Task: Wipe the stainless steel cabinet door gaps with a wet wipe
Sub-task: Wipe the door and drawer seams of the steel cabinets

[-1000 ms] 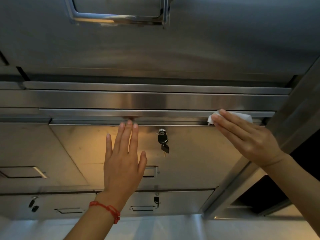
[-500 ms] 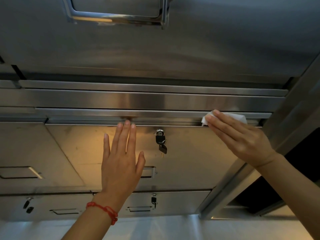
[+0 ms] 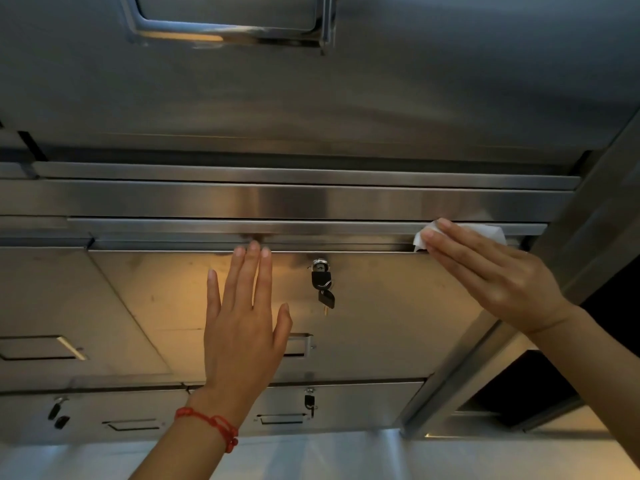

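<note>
A stainless steel cabinet door (image 3: 381, 323) fills the middle of the view, with a narrow gap (image 3: 346, 244) running along its top edge. My right hand (image 3: 491, 275) presses a white wet wipe (image 3: 485, 232) flat into the right end of that gap, fingers pointing left. My left hand (image 3: 242, 323) lies flat and open on the door face, fingertips just below the gap. It wears a red string bracelet at the wrist. Most of the wipe is hidden under my right fingers.
A lock with dangling black keys (image 3: 322, 282) sits between my hands. A recessed handle (image 3: 299, 344) peeks out beside my left hand. Lower doors with keys (image 3: 309, 403) lie below. Another door with a recessed handle (image 3: 228, 26) is above. A steel post (image 3: 519, 341) slants at right.
My right hand slid the wipe a little to the left along the gap. The left hand stays flat on the door.
</note>
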